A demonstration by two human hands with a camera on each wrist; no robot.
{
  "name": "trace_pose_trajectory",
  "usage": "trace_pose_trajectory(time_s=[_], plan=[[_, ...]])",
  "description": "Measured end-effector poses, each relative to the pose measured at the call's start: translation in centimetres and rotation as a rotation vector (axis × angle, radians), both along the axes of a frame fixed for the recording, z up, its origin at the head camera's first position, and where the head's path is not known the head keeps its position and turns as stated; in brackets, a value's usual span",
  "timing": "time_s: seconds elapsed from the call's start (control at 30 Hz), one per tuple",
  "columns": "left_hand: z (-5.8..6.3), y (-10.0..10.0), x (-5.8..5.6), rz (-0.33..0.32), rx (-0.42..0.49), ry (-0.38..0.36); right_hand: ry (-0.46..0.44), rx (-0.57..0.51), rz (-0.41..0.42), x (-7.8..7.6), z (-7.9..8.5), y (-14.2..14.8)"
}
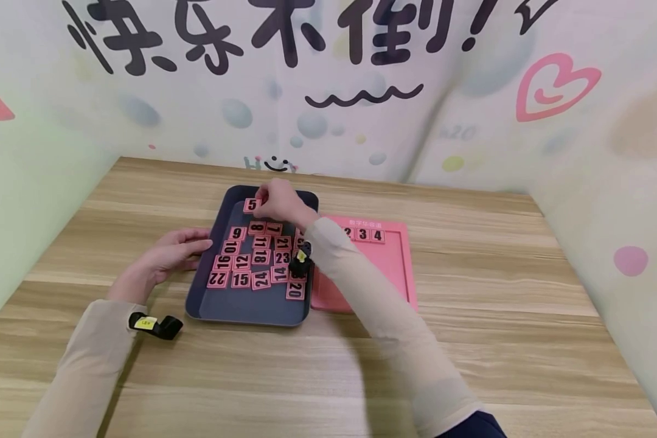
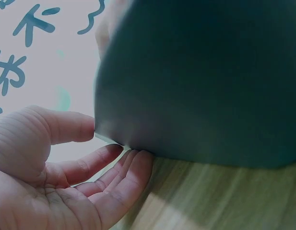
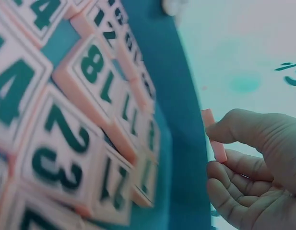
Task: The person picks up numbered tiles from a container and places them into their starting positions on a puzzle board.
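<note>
At the far end of a dark blue-grey tray (image 1: 246,311), my right hand (image 1: 280,201) pinches a pink number tile (image 3: 215,136) between thumb and fingers. In the right wrist view this tile stands edge-on, so its face is hidden. A tile marked 5 (image 1: 251,205) shows right at the fingertips in the head view. My left hand (image 1: 179,249) holds the tray's left rim, with the thumb (image 2: 73,128) at the edge and the fingers lower down. Several loose number tiles (image 1: 260,256) lie in the tray, turned various ways.
Against the tray's right side lies a pink frame board (image 1: 385,267), with tiles 2, 3 and 4 (image 1: 363,234) along its top row. My right forearm covers the board's left part. Behind the wooden table (image 1: 498,292) stands a printed wall (image 1: 328,140).
</note>
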State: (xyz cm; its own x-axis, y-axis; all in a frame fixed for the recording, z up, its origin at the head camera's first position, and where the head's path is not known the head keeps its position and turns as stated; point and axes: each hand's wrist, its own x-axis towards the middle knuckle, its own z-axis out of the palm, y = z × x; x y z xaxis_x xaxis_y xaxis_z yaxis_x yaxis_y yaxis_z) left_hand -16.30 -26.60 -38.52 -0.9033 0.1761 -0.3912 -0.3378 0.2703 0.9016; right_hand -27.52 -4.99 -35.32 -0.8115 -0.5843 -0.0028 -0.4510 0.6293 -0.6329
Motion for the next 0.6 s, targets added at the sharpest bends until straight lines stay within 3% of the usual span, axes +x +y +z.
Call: trace_pose_trajectory(time_s=[0.27,0.6], plan=[[0.0,0.1,0.0,-0.004,0.004,0.006,0.037,-0.057,0.043,1.2,2.0,3.7],[-0.1,0.2,0.0,-0.008,0.001,0.004,0.018,-0.098,0.023,2.7,2.4,8.2]])
